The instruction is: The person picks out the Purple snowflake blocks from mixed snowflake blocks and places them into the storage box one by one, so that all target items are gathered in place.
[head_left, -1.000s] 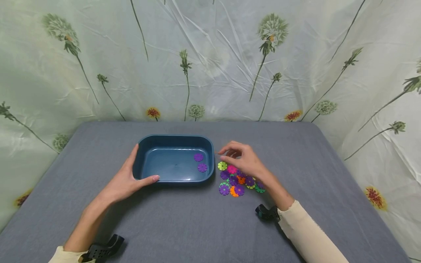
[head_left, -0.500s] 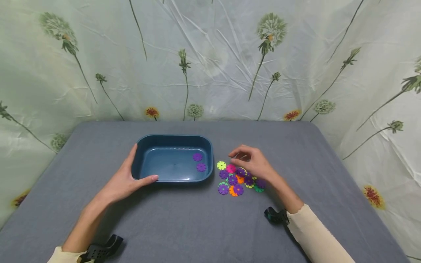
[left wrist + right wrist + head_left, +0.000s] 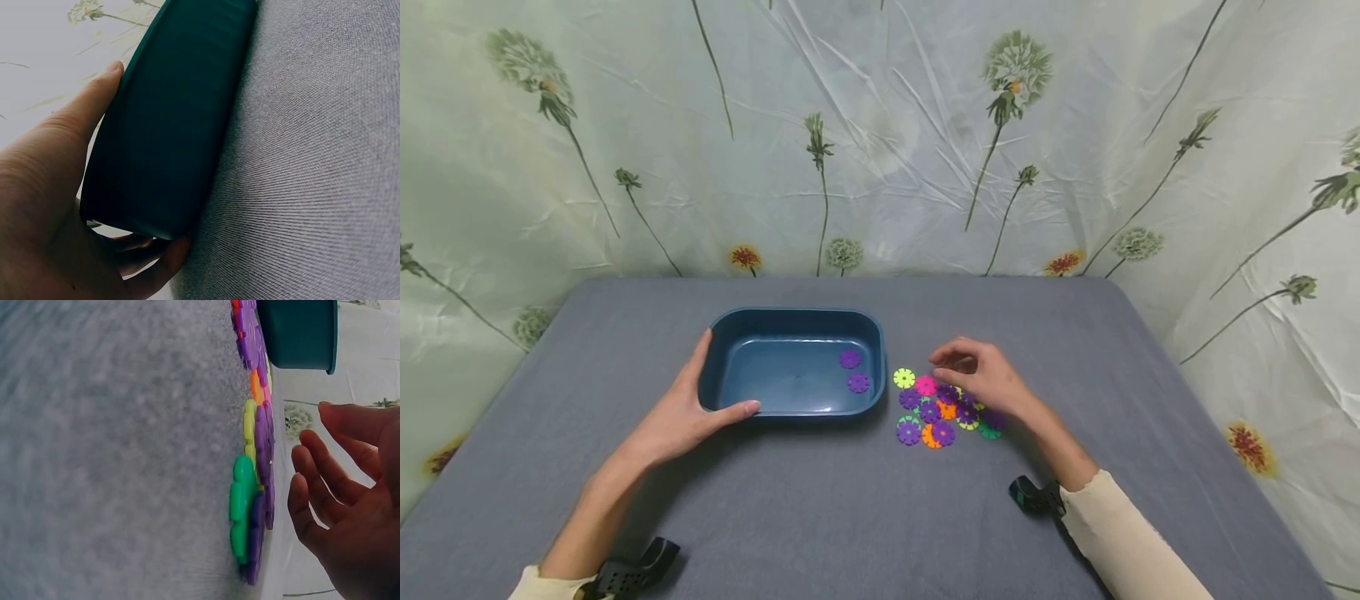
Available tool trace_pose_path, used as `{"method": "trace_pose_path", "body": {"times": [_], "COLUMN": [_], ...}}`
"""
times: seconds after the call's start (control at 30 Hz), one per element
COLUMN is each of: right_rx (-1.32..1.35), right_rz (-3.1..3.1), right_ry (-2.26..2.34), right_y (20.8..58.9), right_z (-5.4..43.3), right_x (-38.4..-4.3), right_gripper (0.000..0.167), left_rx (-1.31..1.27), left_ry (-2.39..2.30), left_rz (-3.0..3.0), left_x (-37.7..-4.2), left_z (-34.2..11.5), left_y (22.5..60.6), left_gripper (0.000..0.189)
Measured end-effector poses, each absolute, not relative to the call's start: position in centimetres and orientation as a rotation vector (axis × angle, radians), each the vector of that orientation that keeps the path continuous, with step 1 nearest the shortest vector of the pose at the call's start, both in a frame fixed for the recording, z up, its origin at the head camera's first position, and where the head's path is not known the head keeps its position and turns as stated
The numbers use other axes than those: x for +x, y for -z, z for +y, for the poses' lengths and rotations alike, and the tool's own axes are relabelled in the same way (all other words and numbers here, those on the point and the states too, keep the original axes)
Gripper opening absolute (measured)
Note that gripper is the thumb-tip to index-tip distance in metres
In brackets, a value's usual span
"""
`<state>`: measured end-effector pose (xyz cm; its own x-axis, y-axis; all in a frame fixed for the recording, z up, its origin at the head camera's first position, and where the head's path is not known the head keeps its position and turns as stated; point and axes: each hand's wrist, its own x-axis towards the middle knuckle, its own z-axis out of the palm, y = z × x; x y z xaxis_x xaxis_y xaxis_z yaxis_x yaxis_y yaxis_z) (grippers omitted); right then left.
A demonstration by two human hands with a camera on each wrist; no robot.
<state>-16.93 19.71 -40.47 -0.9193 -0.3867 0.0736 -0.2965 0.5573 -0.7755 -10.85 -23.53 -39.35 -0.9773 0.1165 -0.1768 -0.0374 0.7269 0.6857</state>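
Observation:
A dark blue rectangular plastic basin [image 3: 790, 414] stands on the cloth, with two purple notched discs [image 3: 858, 382] lying at the right of its floor. My left hand [image 3: 681, 408] grips the basin's left end, thumb over the near rim and fingers around the outer wall. To the right of the basin lies a loose pile of flat, flower-like plastic discs [image 3: 929, 411] in purple, orange, green, yellow and pink. Above the pile's far side hovers my right hand [image 3: 983, 375], fingers loosely bent and nothing between them. In the right wrist view, a green disc [image 3: 239, 509] leans against purple ones.
A grey cloth [image 3: 820, 517] covers the table, whose far edge meets a hanging curtain [image 3: 910, 208] printed with dandelions. Each wrist bears a black camera mount [image 3: 1036, 496] near a cream sleeve [image 3: 1127, 533].
My right hand has drawn back to the right, away from the basin, and is now over the pile's far side. The left hand keeps its grip on the basin.

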Motion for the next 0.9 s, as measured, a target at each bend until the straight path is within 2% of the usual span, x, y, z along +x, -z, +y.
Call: {"method": "trace_pose_path", "body": {"times": [0.5,0.9], "right_rx": [-0.581,-0.556], "right_rz": [2.713,2.650], "right_ry": [1.190,1.112], "right_y": [41.0,40.7], "right_z": [21.0,22.3], "right_x": [-17.1,-18.0], "right_gripper": [0.023,0.033], "left_rx": [0.102,0.089], "left_ry": [-1.116,-1.107], "left_rz": [2.722,2.710], "left_x": [-11.1,-11.4], "left_z": [-23.8,-23.8], "left_y": [39.5,39.3], "left_gripper": [0.131,0.131]}}
